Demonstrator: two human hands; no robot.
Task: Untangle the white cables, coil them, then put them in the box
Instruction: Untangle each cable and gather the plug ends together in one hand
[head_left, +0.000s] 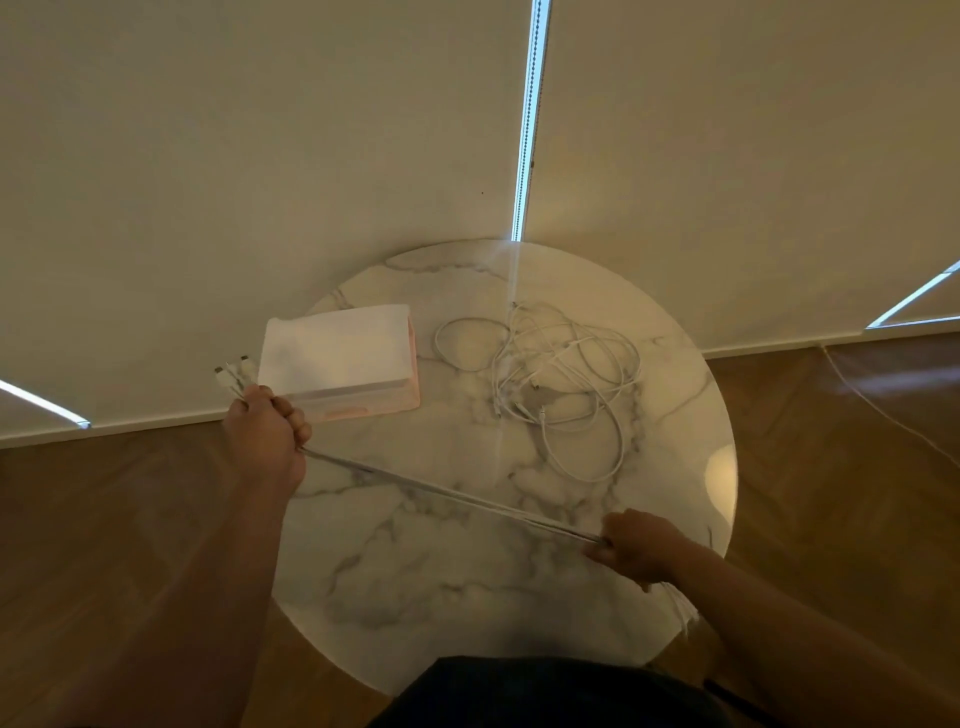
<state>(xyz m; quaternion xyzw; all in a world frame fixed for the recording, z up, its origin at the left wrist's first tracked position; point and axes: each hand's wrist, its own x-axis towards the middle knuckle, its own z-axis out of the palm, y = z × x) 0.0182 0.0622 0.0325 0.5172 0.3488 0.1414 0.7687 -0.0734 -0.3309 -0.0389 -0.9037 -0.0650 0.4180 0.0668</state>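
Note:
A doubled white cable stretches taut above the round marble table. My left hand grips one end at the table's left edge, with two plugs sticking out past the fist. My right hand grips the other end near the right front, and slack cable hangs below it. A tangle of white cables lies on the table's far right half. The box, translucent white with a pinkish edge, sits at the far left of the table, just beyond my left hand.
The table stands against pale roller blinds with a bead chain hanging down the middle. Wood floor surrounds it, and another white cord runs across the floor on the right. My dark clothing fills the bottom edge.

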